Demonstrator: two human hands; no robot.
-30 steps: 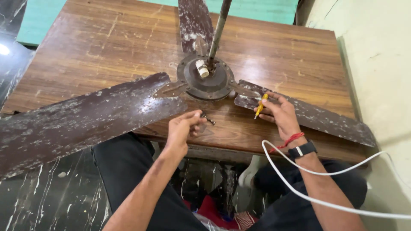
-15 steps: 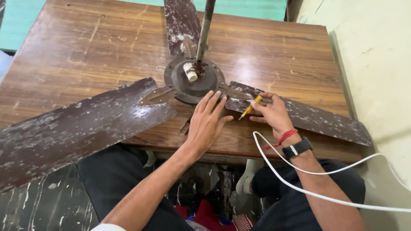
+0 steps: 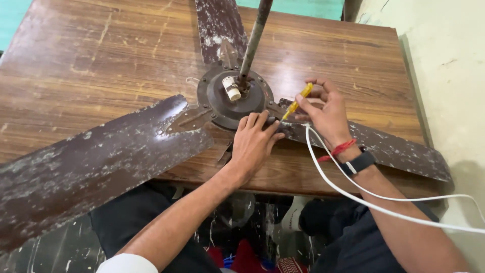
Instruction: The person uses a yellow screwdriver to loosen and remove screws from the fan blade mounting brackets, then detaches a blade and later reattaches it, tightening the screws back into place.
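Head view looks down at a ceiling fan lying across our wooden counter (image 3: 76, 60), its hub (image 3: 233, 98) at the centre of the frame and its rod (image 3: 254, 38) slanting up toward the top edge. Three worn, flaking blades spread from the hub: one to the lower left (image 3: 91, 156), one to the top (image 3: 218, 23), one to the lower right (image 3: 384, 149). Laid flat like this, the fan offers us the blade brackets from above.

Our left hand (image 3: 254, 144) lies with fingers spread on the hub's near rim, where the right blade's bracket joins; its grip is released, closed on nothing, and it seems to press down so the fan does not turn. Our right hand (image 3: 326, 111), just right of the hub, pinches a yellow screwdriver (image 3: 297, 101) between thumb and fingertips, tip angled down and left toward that same joint. The hand hovers above the right blade, so the tool meets the bracket steeply.

A white cable (image 3: 384, 202) runs from beside the right hand across the wrist toward the right edge. A small white cylinder (image 3: 232, 87) sits on the hub beside the rod.
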